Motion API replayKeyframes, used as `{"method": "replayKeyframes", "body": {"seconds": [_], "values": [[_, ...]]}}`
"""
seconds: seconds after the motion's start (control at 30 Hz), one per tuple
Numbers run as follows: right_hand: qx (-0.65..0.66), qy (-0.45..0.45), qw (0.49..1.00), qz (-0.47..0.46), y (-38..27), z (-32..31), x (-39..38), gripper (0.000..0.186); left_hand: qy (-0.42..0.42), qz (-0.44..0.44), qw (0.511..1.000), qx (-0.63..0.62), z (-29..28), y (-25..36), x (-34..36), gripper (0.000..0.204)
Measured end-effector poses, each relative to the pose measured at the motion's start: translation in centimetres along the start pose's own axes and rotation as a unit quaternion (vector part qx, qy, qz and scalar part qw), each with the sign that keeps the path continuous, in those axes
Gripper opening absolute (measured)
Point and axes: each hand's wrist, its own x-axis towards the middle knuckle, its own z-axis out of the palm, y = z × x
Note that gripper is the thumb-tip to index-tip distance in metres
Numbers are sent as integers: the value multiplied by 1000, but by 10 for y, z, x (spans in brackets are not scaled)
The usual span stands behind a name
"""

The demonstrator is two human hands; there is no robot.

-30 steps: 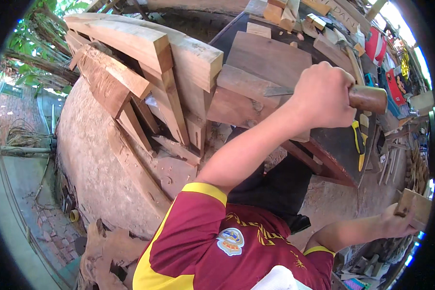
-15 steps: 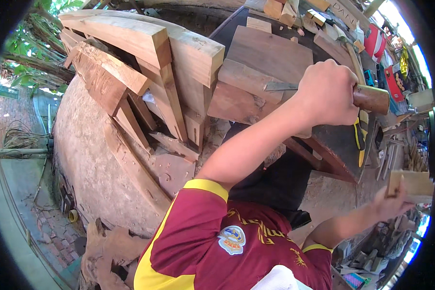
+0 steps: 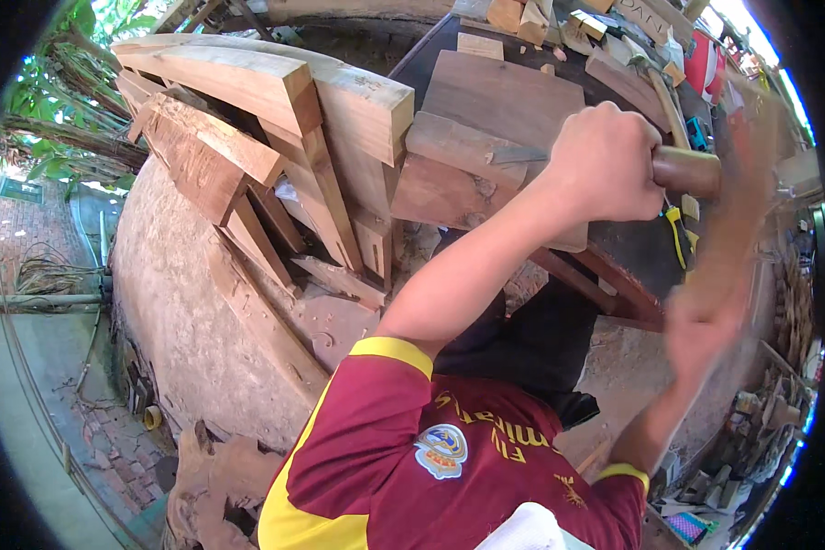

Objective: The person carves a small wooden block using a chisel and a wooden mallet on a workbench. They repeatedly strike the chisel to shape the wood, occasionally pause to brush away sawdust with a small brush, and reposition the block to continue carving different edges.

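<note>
An outdoor woodworking yard, and it's crowded: pale timber beams point(image 3: 247, 82) are stacked on the left over a rounded earthen mound point(image 3: 183, 302), with greenery beyond at the far left and a dark workbench point(image 3: 632, 257) in the middle loaded with brown boards. Front and centre, the left hand point(image 3: 605, 165) is wrapped tight around a chisel point(image 3: 595, 160), fingers point(image 3: 614, 128) curled fully over the grip so that only the rounded brown handle end pokes out to the right of the fist and the grey blade runs out to the left. That blade tip sits on the wooden plank point(image 3: 458, 174) lying across the bench, right at the seam where the lighter plank meets the darker board point(image 3: 504, 96) behind it. The left arm rises from the maroon sleeve with yellow trim point(image 3: 385, 431), elbow bent, forearm angling up and right to the tool. On the right, the right hand point(image 3: 705, 321) is a blur, raised, with something long and brownish streaked above it; whether those fingers are closed or what they grip, I cannot tell. Far right, a red container point(image 3: 705, 64) stands at the bench's back edge, and a yellow-and-black tool point(image 3: 676, 234) lies just below the chisel handle.
</note>
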Motion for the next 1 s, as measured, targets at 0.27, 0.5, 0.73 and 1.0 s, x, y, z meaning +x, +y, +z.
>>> {"method": "replayKeyframes", "body": {"seconds": [0.27, 0.5, 0.73, 1.0], "values": [[142, 117, 976, 117, 37, -42, 7, 69, -3, 5, 1000, -7, 0, -3, 1, 14], [290, 239, 913, 156, 69, -46, -33, 61, -52, 11, 998, 18, 4, 7, -5, 15], [301, 200, 917, 167, 48, -42, -45, 68, -54, 29, 998, 6, 6, 10, 4, 17], [130, 173, 976, 33, 59, -77, 1, 69, -11, -11, 998, -54, -5, 1, 12, 19]]}}
